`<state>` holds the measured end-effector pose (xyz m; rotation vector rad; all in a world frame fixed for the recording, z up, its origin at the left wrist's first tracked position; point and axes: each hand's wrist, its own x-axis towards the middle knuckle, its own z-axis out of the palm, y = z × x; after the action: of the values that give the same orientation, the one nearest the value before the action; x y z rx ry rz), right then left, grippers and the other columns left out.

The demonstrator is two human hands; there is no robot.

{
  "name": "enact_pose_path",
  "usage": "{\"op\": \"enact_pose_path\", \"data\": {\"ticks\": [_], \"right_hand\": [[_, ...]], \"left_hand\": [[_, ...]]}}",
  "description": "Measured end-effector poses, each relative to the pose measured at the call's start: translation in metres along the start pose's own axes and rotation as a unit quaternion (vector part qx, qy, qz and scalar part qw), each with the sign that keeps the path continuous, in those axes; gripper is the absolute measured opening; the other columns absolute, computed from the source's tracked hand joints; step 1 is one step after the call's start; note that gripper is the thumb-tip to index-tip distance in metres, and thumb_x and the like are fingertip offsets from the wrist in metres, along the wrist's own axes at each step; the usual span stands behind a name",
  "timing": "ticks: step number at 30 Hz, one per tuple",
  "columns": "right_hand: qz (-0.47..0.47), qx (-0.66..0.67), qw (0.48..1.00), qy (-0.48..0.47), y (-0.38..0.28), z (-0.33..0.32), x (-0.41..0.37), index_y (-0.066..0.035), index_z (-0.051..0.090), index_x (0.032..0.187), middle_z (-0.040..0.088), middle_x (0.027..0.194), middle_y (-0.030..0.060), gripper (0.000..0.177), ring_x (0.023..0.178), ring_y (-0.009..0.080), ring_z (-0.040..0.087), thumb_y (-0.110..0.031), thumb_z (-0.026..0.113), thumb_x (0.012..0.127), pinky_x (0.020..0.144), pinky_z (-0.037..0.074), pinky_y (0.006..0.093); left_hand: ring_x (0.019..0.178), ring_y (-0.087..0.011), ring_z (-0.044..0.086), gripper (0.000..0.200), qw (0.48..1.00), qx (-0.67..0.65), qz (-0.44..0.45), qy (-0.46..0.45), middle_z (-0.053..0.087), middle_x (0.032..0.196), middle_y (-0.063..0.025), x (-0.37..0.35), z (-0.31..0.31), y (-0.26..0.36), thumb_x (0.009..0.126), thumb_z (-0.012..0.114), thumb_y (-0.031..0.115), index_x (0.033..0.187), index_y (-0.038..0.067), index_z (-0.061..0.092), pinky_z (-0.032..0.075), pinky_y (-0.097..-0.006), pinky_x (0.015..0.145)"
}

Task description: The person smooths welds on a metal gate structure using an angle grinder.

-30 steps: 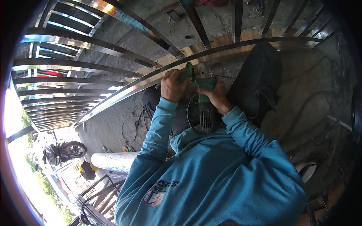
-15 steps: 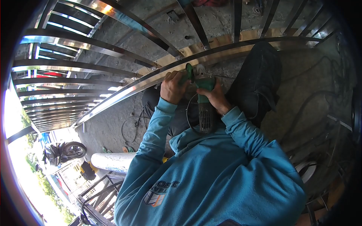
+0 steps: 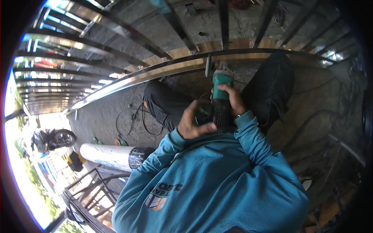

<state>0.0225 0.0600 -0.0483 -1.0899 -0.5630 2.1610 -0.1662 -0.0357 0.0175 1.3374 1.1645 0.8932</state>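
One grinder point(image 3: 220, 95), green and black, is lying at centre under the right hand, its disc point(image 3: 208, 66) standing edge-on at 12 o'clock, near the rail point(image 3: 272, 50); contact there, unclear. One right hand point(image 3: 234, 99) is wrapping the green body from 3 o'clock, gripping closely. One left hand point(image 3: 189, 122), blurred, is spreading its fingers at 8 o'clock, beside the black end; touch, cannot tell. Handling, as judged: the right hand should be bearing the weight, both hands avoiding the disc.
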Motion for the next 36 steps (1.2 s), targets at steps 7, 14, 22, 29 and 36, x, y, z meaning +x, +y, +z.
{"op": "enact_pose_path", "data": {"ticks": [7, 14, 22, 29, 36], "right_hand": [[0.055, 0.139, 0.987, -0.062, -0.008, 0.013, -0.012, 0.001, 0.055, 0.116, 0.065, 0.094, 0.0143, 0.041, 0.079, 0.0258, 0.070, -0.025, 0.063, 0.086, 0.072, 0.061, 0.0373], [0.012, 0.145, 0.987, -0.067, -0.008, 0.032, -0.023, 0.003, 0.051, 0.121, 0.064, 0.099, 0.0151, 0.045, 0.081, 0.0251, 0.069, -0.026, 0.065, 0.089, 0.074, 0.061, 0.0370], [-0.138, -0.119, 0.982, 0.054, -0.012, 0.064, -0.021, -0.003, 0.037, 0.138, 0.060, 0.111, 0.0142, 0.073, 0.087, 0.0236, 0.067, -0.010, 0.076, 0.077, 0.073, 0.060, 0.0366], [-0.337, -0.446, 0.829, 0.014, -0.015, 0.087, -0.015, -0.003, 0.017, 0.153, 0.055, 0.133, 0.0255, 0.101, 0.116, 0.0394, 0.062, -0.012, 0.078, 0.073, 0.095, 0.051, 0.0453], [-0.348, -0.644, 0.681, -0.007, -0.035, 0.125, -0.046, 0.000, 0.024, 0.149, 0.055, 0.131, 0.0324, 0.093, 0.103, 0.0491, 0.066, -0.014, 0.079, 0.076, 0.087, 0.057, 0.0489]], "left_hand": [[0.083, -0.0282, 0.068, 0.071, 0.973, 0.105, 0.187, 0.084, 0.059, 0.090, -0.0127, -0.013, 0.018, -0.009, 0.070, 0.092, 0.038, 0.121, -0.001, 0.061, 0.057, -0.0380, 0.069], [0.068, -0.0231, 0.065, 0.058, 0.935, 0.163, 0.294, 0.109, 0.057, 0.086, -0.0096, -0.021, 0.020, -0.015, 0.066, 0.093, 0.031, 0.107, 0.002, 0.065, 0.057, -0.0346, 0.055], [0.070, -0.0211, 0.066, 0.054, 0.972, 0.158, 0.134, 0.107, 0.062, 0.086, -0.0085, -0.042, 0.017, -0.026, 0.062, 0.097, 0.030, 0.093, 0.004, 0.061, 0.055, -0.0331, 0.061], [0.065, -0.0088, 0.051, 0.052, 0.941, -0.277, -0.030, 0.191, 0.057, 0.079, 0.0010, -0.033, 0.003, -0.079, 0.083, 0.079, 0.053, 0.091, 0.004, 0.062, 0.042, -0.0251, 0.060], [0.067, -0.0079, 0.054, 0.056, 0.901, -0.321, -0.086, 0.277, 0.059, 0.082, 0.0013, -0.007, -0.004, -0.022, 0.093, 0.069, 0.054, 0.113, 0.002, 0.064, 0.043, -0.0246, 0.060]]}}
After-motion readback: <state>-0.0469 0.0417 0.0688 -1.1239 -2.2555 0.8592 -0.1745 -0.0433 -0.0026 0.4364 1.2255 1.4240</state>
